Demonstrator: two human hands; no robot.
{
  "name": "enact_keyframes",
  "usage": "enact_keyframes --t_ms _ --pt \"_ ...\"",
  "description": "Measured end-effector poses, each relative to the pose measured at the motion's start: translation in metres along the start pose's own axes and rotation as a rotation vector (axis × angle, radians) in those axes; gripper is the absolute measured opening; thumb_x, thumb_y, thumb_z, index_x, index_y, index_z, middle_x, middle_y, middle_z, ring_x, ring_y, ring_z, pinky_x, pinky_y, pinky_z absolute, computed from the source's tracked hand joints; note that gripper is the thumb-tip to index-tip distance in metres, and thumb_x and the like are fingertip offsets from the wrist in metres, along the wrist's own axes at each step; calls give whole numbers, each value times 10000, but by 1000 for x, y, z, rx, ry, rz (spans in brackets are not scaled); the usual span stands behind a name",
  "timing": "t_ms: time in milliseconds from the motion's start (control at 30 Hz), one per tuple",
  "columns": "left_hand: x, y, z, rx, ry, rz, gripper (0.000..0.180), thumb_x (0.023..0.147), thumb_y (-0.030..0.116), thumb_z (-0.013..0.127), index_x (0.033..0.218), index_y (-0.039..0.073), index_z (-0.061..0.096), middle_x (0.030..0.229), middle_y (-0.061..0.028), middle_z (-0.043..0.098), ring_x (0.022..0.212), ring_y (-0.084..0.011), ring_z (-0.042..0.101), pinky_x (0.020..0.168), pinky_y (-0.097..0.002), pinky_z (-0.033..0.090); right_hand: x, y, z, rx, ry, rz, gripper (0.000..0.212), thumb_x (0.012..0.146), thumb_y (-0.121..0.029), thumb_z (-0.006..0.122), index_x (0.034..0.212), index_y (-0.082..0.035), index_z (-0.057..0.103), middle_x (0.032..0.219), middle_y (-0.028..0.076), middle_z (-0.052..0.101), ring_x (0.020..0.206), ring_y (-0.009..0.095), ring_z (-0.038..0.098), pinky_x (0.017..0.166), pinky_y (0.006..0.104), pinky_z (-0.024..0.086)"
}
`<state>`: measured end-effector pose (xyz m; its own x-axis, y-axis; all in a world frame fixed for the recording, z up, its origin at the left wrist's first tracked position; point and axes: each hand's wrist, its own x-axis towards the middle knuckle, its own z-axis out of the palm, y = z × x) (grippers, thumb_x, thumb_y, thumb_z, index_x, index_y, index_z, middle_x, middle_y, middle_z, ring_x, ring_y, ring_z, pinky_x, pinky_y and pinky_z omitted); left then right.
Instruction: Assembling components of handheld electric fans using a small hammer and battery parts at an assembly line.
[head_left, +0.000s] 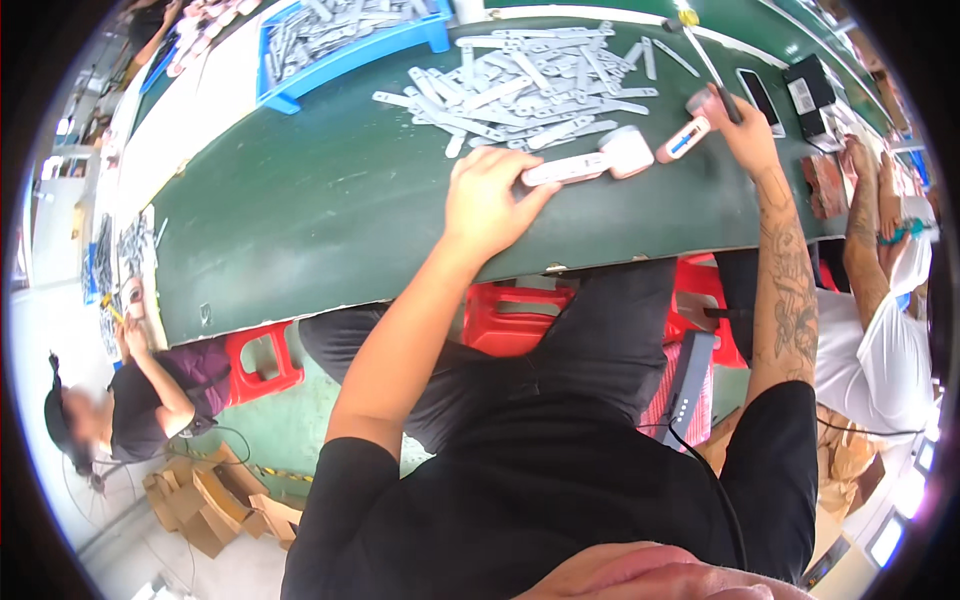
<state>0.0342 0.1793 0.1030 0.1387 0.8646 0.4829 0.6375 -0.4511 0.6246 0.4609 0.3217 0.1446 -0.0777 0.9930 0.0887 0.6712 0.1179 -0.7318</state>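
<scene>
My left hand rests on the green table near its front edge, fingers holding the handle end of a pale pink handheld device that lies flat. My right hand reaches further right and grips a second pink device with a blue panel, together with a thin dark tool. Just behind both devices lies a heap of several flat grey plastic strips.
A blue tray of more grey strips stands at the back. A phone and a black box lie at the right. Red stools stand under the table. Other people sit at left and right.
</scene>
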Motion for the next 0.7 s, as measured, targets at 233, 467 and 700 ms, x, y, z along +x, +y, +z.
enact_keyframes --t_ms 233,467,700 --pt "42 -27 -9 -98 167 -60 210 849 222 862 975 70 791 950 -106 781 922 -333 737 851 -445 580 -90 -21 -3 -65 94 64 512 971 -243 847 1380 37 718 1109 114 821 1024 141 743 964 296 556" --pt "102 -68 0 342 29 18 182 860 309 860 979 171 860 1051 -74 772 1032 -317 698 953 -434 559 -166 -87 57 302 71 201 520 933 -66 864 1372 84 629 1012 99 776 863 139 749 804 274 595" --pt "86 -48 -24 -15 80 -343 164 971 235 795 1037 95 849 928 -106 816 824 -238 760 818 -343 583 -180 -142 118 138 175 66 526 822 -241 954 1231 5 732 1105 112 714 1000 233 710 915 364 564"
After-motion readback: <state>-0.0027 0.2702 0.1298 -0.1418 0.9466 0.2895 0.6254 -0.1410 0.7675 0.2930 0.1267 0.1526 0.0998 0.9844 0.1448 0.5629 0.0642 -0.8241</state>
